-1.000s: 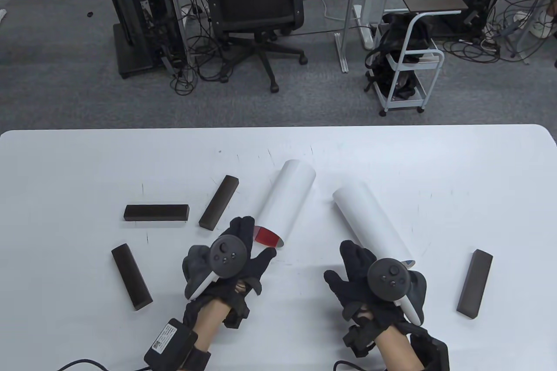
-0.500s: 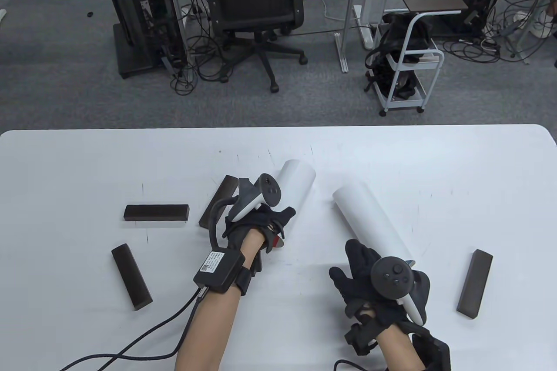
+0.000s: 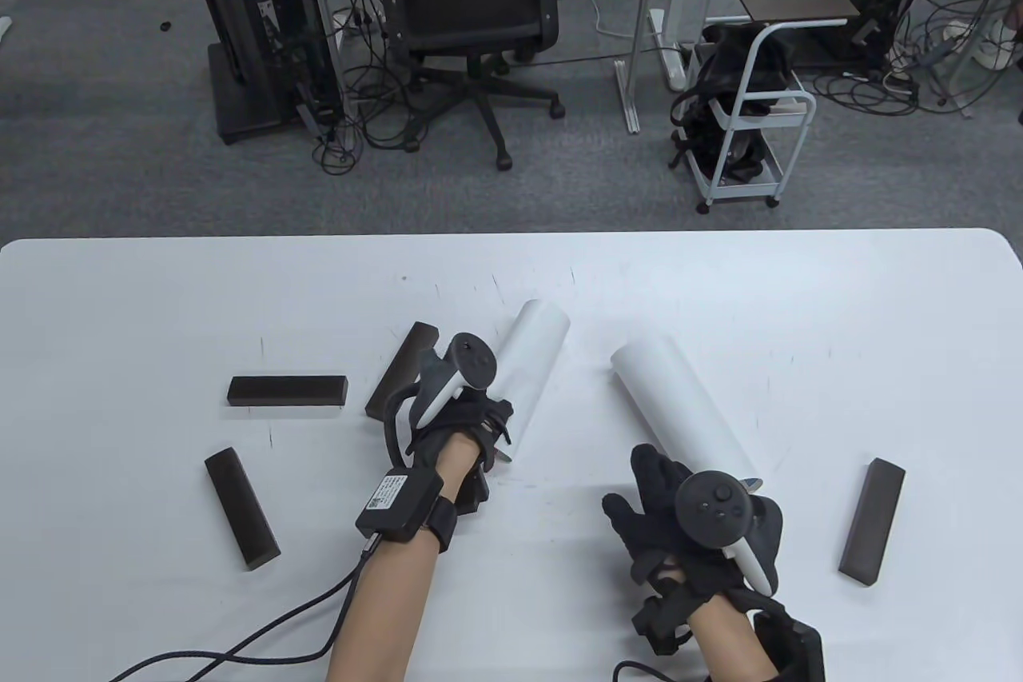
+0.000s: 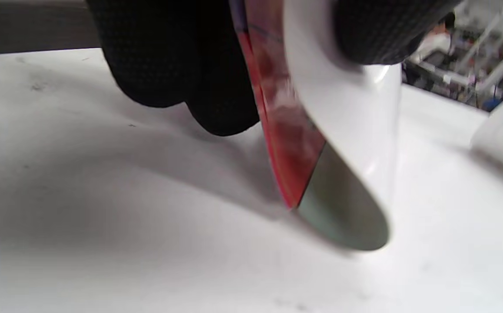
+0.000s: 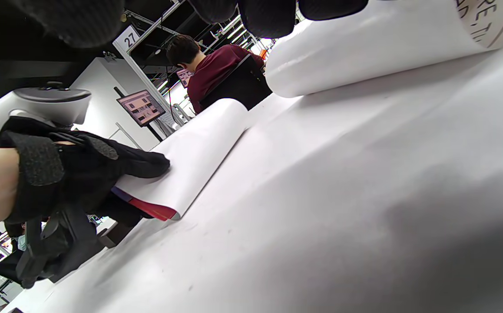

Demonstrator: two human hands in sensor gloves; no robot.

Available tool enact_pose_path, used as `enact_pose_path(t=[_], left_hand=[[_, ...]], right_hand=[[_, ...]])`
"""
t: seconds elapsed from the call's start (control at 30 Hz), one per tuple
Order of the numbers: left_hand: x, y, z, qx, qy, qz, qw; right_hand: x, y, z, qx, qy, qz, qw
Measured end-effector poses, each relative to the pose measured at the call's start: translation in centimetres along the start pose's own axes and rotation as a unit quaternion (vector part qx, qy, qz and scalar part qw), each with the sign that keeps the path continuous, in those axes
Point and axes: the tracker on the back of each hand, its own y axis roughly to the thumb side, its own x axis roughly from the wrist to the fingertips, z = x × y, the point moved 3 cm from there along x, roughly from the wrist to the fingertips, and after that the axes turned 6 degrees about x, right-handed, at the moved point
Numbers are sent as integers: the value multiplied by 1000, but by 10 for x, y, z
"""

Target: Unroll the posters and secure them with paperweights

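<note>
My right hand [image 3: 687, 522], lower right of the frame, hides the near end of the right poster [image 3: 679, 410]; whether its grip is closed I cannot tell. Left of centre, my left hand [image 3: 463, 426] grips the left poster [image 3: 531, 362], a white roll showing red inside, lying on the desk [image 3: 160, 290]. Dark paperweights [image 3: 288, 390] lie at left.

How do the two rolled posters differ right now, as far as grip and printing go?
The left poster is gripped near its near end by the left hand; the right poster lies on the table with the right hand at its near end, contact unclear. The left poster's inside shows red; the right poster's end shows lettering. Both are white outside, still rolled, lying diagonally.
</note>
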Motion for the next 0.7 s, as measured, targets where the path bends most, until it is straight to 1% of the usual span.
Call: enact_pose_path(t=[0.13,0.2,0.33,0.4,0.5,0.53,0.63,0.7], left_hand=[[-20,-15,-12,-84,14,19,996],[-40,-21,-23,-119,27,33,992],[-79,-29,-37,-144,43,51,987],[-98,-33,-38,-148,41,58,986],[-122,-40,-30,-152,27,65,986],[-127,-41,-27,-152,24,66,986],[-141,-45,-6,-144,3,66,987],[-146,-45,9,-134,-10,63,989]], right_hand=[[0,2,-2,5,7,3,1000],[0,4,-4,4,10,9,1000],[-1,8,-6,2,14,15,1000],[-2,9,-7,-1,17,19,1000],[-2,12,-10,-4,22,24,999],[-2,13,-11,-4,23,25,999],[-3,14,-15,-10,31,29,999],[-2,14,-17,-14,35,29,999]])
